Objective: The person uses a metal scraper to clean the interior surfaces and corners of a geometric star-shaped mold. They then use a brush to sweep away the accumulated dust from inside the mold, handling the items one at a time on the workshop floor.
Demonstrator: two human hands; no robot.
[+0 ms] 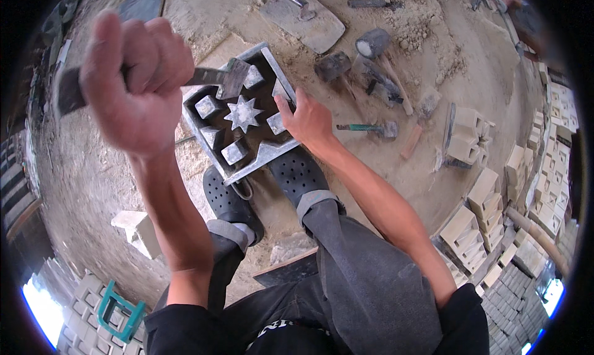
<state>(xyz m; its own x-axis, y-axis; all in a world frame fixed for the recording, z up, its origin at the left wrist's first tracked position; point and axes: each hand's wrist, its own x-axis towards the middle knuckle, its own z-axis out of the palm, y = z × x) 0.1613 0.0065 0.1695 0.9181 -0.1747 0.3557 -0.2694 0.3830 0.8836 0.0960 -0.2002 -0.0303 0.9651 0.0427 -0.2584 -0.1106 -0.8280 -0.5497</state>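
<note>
Overhead, label by label
Left hand (133,76): fisted tight round the handle of a metal scraper (216,77), raised above the mould
Right hand (307,116): fingers spread, pressed on the mould's right edge
Square metal mould (244,116): on sandy ground just ahead of black perforated clogs (297,177), star core at centre
Mallets (371,45): lying beyond the mould
Cast blocks (479,222): stacked at right

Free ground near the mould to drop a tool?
Bare sand left of the mould, between it and the loose block. Right of the mould is crowded: mallets, hammer, trowel. Stacked blocks line the far right.
</note>
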